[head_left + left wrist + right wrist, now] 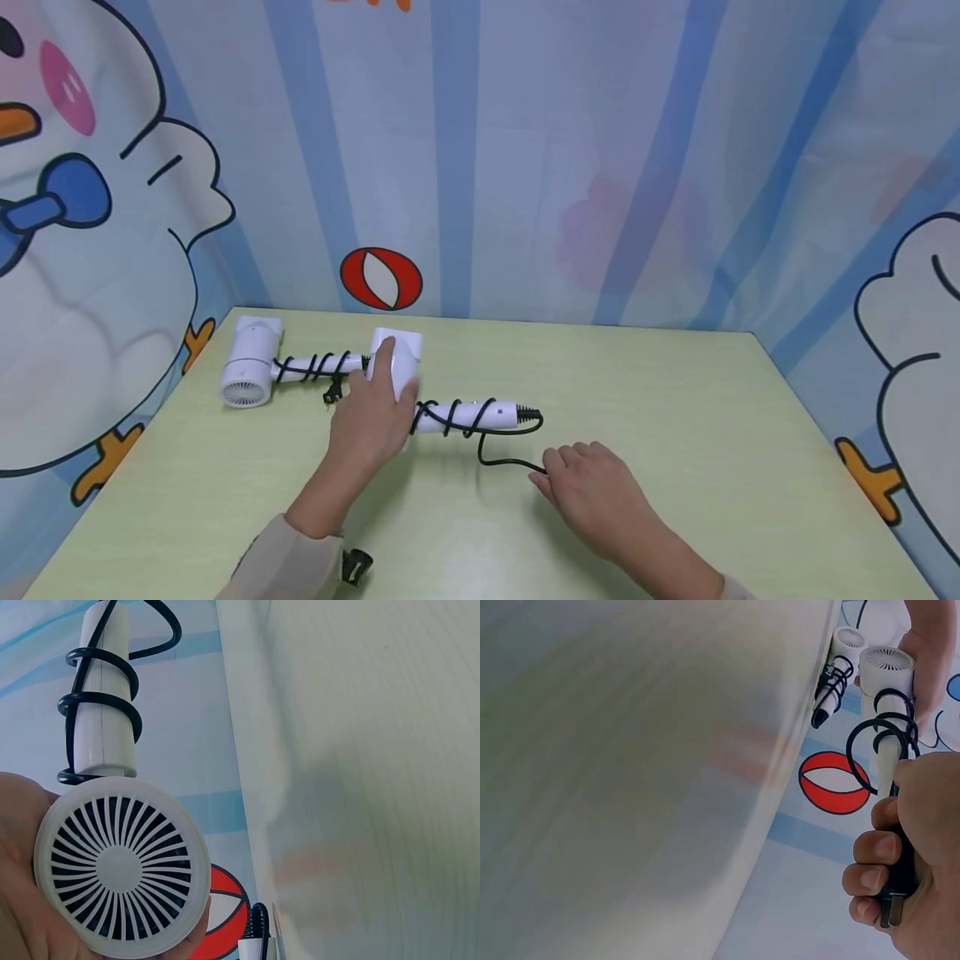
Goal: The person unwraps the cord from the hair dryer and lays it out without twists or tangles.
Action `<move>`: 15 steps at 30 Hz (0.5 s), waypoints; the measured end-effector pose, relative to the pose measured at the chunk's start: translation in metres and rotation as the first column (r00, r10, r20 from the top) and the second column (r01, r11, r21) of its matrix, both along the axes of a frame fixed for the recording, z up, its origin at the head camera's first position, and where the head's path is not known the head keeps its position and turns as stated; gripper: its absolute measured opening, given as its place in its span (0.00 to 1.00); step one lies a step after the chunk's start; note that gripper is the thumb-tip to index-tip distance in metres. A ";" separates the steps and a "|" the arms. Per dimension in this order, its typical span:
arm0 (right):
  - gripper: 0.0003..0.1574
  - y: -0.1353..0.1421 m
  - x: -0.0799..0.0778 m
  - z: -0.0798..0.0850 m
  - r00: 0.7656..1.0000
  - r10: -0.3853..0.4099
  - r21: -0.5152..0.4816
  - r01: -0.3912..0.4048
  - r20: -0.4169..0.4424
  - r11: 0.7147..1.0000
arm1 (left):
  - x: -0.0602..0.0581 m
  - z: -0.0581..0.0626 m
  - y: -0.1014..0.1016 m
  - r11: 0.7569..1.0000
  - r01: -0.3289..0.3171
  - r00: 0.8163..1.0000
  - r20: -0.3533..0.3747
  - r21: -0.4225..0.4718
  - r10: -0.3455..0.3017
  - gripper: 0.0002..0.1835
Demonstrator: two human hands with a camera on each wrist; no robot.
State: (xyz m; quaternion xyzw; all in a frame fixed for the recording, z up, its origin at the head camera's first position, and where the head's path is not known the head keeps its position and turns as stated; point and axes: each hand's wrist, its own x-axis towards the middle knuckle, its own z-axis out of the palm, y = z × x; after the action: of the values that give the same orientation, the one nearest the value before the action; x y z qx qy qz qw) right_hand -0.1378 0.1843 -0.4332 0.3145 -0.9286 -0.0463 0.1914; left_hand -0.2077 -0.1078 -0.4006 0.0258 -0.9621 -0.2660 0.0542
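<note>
Beige sleeve (291,560), left grip (370,423) holding white hair dryer (120,868), right grip (596,498) clutching black plug (903,876)

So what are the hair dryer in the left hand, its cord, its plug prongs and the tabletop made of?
Hair dryer: likely hard plastic; smooth white shell, slight sheen.
Cord: probably rubber or soft plastic outside; smooth, black, bending into loops.
Plug prongs: apparently metal; greyish with a shine.
Tabletop: pale, satin, faint streaks like wood grain; wood or laminate, I can't tell.
</note>
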 end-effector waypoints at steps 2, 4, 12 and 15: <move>0.24 0.001 -0.002 -0.001 1.000 0.013 -0.013 -0.013 -0.004 1.000 | 0.000 0.000 -0.001 1.000 -0.002 1.000 0.001 0.002 0.002 0.39; 0.24 0.001 -0.003 -0.002 1.000 0.027 -0.027 -0.027 -0.004 0.999 | -0.001 0.000 -0.001 1.000 -0.002 1.000 0.005 0.002 0.002 0.39; 0.25 0.006 -0.011 -0.005 0.999 0.018 -0.043 -0.017 0.030 0.999 | 0.001 0.002 -0.004 1.000 0.009 1.000 0.014 0.009 -0.009 0.39; 0.25 0.009 -0.015 -0.002 0.998 -0.005 -0.038 0.008 0.061 0.999 | 0.002 0.004 -0.005 1.000 0.009 1.000 0.009 0.009 -0.009 0.39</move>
State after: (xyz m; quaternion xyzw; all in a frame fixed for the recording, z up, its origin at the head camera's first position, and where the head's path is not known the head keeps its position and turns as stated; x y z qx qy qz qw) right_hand -0.1532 0.1932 -0.4352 0.3091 -0.9357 -0.0195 0.1690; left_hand -0.2053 -0.1130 -0.3971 0.0230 -0.9612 -0.2705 0.0487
